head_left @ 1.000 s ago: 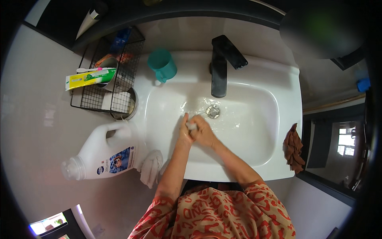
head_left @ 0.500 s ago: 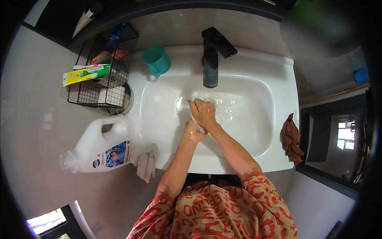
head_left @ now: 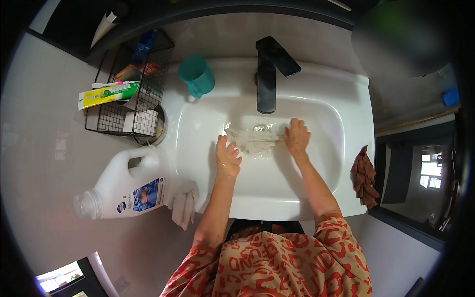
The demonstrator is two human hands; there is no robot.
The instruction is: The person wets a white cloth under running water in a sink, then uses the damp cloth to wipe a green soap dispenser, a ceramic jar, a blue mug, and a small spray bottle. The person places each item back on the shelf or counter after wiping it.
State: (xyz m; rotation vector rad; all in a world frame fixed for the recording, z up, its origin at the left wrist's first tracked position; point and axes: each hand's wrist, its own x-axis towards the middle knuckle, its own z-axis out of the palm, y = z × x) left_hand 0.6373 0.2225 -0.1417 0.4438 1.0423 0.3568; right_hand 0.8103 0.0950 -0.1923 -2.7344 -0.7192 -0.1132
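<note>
A wet, pale cloth [head_left: 260,142] lies stretched across the water in the white sink [head_left: 277,209], under the black faucet [head_left: 266,94]. My right hand [head_left: 298,138] has its fingers curled over the cloth's right end. At the cloth's left side is my left hand [head_left: 227,157], fingers apart, wet and holding nothing. Whether the cloth is a sock or a rag cannot be made out.
A teal mug [head_left: 196,76] stands at the sink's back left. Left of the basin are a wire basket [head_left: 123,109] with a toothpaste box [head_left: 109,94], a large white jug [head_left: 123,183] and a greyish cloth [head_left: 185,204]. A brown cloth [head_left: 364,178] hangs on the right rim.
My hands were pressed together around the pale cloth. Now they are apart, the right one farther right and the left a little to the left, with the cloth spread out between them.
</note>
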